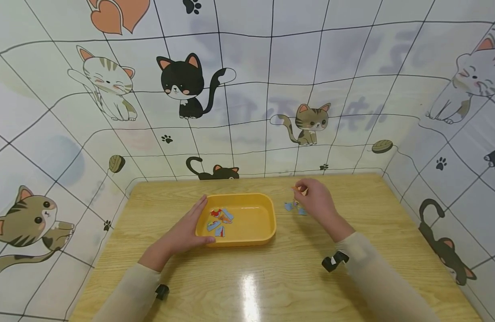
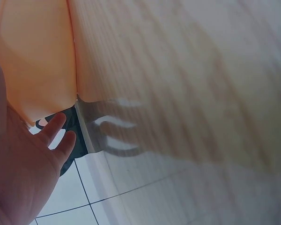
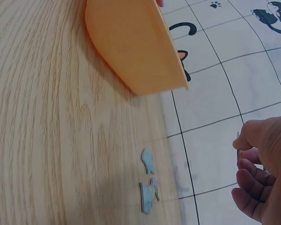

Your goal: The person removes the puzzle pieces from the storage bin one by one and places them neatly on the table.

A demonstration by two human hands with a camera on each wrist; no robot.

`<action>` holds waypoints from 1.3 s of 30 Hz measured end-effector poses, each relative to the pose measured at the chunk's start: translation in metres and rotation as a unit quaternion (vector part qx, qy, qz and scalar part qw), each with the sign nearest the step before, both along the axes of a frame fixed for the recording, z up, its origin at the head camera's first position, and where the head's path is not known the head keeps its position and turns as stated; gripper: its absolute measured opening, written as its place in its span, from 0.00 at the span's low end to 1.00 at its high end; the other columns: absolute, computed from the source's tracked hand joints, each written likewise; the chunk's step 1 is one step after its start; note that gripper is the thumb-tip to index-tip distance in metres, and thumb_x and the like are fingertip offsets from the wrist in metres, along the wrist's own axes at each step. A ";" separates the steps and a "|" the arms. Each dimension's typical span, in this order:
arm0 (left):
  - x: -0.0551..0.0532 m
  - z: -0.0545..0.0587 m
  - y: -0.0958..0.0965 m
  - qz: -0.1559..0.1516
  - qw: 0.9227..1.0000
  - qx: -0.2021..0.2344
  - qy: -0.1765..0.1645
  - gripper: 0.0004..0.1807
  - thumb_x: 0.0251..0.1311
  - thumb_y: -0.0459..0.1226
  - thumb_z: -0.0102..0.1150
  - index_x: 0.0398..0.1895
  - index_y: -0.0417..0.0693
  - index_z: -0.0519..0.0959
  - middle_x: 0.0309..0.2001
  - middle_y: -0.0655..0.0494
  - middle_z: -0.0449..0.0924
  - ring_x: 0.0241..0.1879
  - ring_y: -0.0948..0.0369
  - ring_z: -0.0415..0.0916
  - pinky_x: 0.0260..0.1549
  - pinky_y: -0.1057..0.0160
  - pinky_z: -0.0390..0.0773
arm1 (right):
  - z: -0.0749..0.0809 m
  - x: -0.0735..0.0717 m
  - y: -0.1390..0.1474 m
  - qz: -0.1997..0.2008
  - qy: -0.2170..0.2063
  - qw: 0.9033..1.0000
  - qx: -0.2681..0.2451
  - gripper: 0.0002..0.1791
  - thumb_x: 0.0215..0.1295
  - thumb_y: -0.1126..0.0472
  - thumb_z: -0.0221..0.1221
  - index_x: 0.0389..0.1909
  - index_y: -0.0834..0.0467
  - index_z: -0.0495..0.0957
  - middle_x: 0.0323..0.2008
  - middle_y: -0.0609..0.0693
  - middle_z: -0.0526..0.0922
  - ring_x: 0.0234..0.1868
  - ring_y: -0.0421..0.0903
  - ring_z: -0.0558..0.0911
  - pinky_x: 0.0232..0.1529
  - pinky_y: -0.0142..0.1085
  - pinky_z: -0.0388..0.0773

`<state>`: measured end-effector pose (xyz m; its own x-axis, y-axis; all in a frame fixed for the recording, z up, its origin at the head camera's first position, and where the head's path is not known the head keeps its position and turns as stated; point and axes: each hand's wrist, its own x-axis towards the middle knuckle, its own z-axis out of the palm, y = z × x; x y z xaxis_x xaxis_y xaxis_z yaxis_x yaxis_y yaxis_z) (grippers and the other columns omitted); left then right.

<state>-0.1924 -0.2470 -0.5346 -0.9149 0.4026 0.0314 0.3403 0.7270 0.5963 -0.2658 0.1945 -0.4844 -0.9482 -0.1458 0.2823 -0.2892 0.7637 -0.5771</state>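
The right hand pinches a small piece near loose pieces while the left hand grips the yellow tray — likely a transfer step, calling next for careful release.

Head view, high, facing forward and down, wrist views, close, low across tabletop, both sharing yellow tray

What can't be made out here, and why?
- Held piece: printed face; nearly edge-on in the right wrist view, partly covered by the right hand in the head view.
- Tray: inside, hidden by its outer wall in the left wrist view.
- Left hand: mostly beyond the right wrist view's top edge.
- Pieces in tray: print details too small, head view.
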 end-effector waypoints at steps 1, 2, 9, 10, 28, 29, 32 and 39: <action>0.000 0.000 0.000 0.000 1.000 0.000 0.000 0.74 0.57 0.65 0.80 0.93 0.47 0.41 0.92 0.55 0.35 0.89 0.45 0.43 0.82 0.37 0.56 | -0.001 0.000 0.003 -0.004 0.002 1.000 0.004 0.12 0.77 0.57 0.69 0.50 0.62 0.88 0.39 0.53 0.86 0.34 0.50 0.81 0.34 0.43 0.79; 0.000 0.000 0.000 -0.001 1.000 0.000 0.000 0.74 0.57 0.66 0.79 0.93 0.47 0.42 0.92 0.55 0.35 0.89 0.45 0.43 0.82 0.37 0.56 | -0.002 0.000 0.006 -0.008 0.003 1.000 0.006 0.12 0.77 0.57 0.68 0.50 0.62 0.88 0.40 0.54 0.86 0.35 0.51 0.81 0.35 0.44 0.79; -0.001 0.001 0.000 -0.001 1.000 0.003 0.000 0.74 0.57 0.66 0.79 0.93 0.45 0.42 0.92 0.53 0.36 0.89 0.44 0.44 0.81 0.36 0.57 | -0.009 0.003 0.026 -0.032 0.004 0.999 0.000 0.13 0.73 0.62 0.68 0.53 0.64 0.87 0.42 0.57 0.86 0.37 0.54 0.83 0.35 0.46 0.78; -0.001 0.001 0.000 -0.001 1.000 0.003 0.001 0.74 0.57 0.66 0.80 0.93 0.45 0.43 0.92 0.52 0.37 0.89 0.44 0.44 0.81 0.36 0.57 | -0.010 0.003 0.029 -0.035 0.006 0.999 -0.001 0.13 0.73 0.62 0.68 0.53 0.64 0.87 0.42 0.57 0.87 0.36 0.54 0.82 0.35 0.46 0.78; -0.001 -0.001 0.000 -0.005 1.000 0.003 0.008 0.75 0.56 0.67 0.79 0.93 0.45 0.43 0.92 0.51 0.37 0.88 0.44 0.44 0.81 0.36 0.57 | -0.023 0.008 0.052 -0.065 -0.012 0.998 0.005 0.15 0.76 0.59 0.66 0.53 0.66 0.86 0.42 0.60 0.86 0.31 0.51 0.80 0.31 0.43 0.75; -0.001 -0.001 0.000 -0.006 1.000 0.003 0.008 0.75 0.56 0.68 0.79 0.93 0.45 0.43 0.92 0.51 0.37 0.89 0.44 0.44 0.81 0.36 0.57 | -0.025 0.008 0.052 -0.068 -0.015 0.998 0.008 0.15 0.77 0.58 0.66 0.52 0.66 0.87 0.42 0.60 0.86 0.30 0.51 0.79 0.31 0.43 0.75; -0.001 -0.002 0.000 -0.007 1.000 0.005 0.011 0.75 0.57 0.67 0.78 0.92 0.44 0.43 0.92 0.50 0.37 0.88 0.43 0.44 0.81 0.35 0.57 | -0.031 0.008 0.052 -0.067 -0.022 0.997 0.015 0.15 0.77 0.57 0.66 0.51 0.66 0.87 0.42 0.60 0.86 0.31 0.51 0.79 0.31 0.44 0.76; 0.000 0.000 -0.001 -0.004 1.000 0.007 0.007 0.74 0.57 0.67 0.79 0.92 0.44 0.43 0.92 0.52 0.37 0.88 0.43 0.44 0.81 0.35 0.56 | -0.048 0.003 0.050 -0.073 -0.039 0.996 0.019 0.13 0.76 0.57 0.68 0.48 0.65 0.87 0.38 0.57 0.86 0.35 0.53 0.82 0.35 0.48 0.79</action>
<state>-0.1923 -0.2476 -0.5343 -0.9109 0.4097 0.0496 0.3545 0.7155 0.6020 -0.2625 0.2441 -0.5325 -0.9789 -0.0137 0.2041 -0.1290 0.8157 -0.5639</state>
